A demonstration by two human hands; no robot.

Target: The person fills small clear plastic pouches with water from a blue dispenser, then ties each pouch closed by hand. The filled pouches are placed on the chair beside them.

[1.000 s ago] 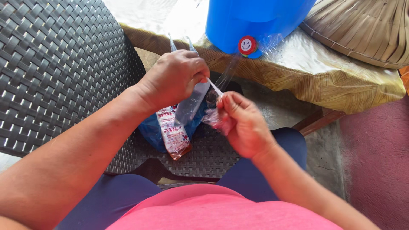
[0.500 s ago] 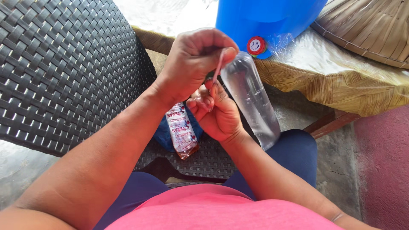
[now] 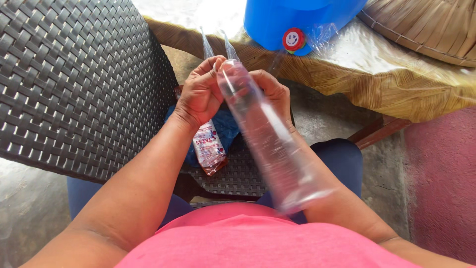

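Note:
A long clear plastic bag (image 3: 270, 136), swollen with water, hangs from both my hands down toward my lap. My left hand (image 3: 201, 92) and my right hand (image 3: 270, 89) pinch its neck at the top, where two twisted plastic tails (image 3: 218, 47) stick up. Under my left hand a small printed packet (image 3: 209, 149) lies on a blue bundle (image 3: 225, 129) on the seat of a dark woven chair (image 3: 74, 84).
A blue water container (image 3: 277, 20) with a red round tap (image 3: 293, 39) stands on a table with a yellowish patterned cloth (image 3: 357, 74). A woven straw fan or mat (image 3: 426, 30) lies at the top right. A reddish floor (image 3: 436, 188) is at the right.
The filled bag has swung down and toward me, hanging longer from my hands. Both hands have moved to its top and twisted the neck, with two plastic tails now sticking up.

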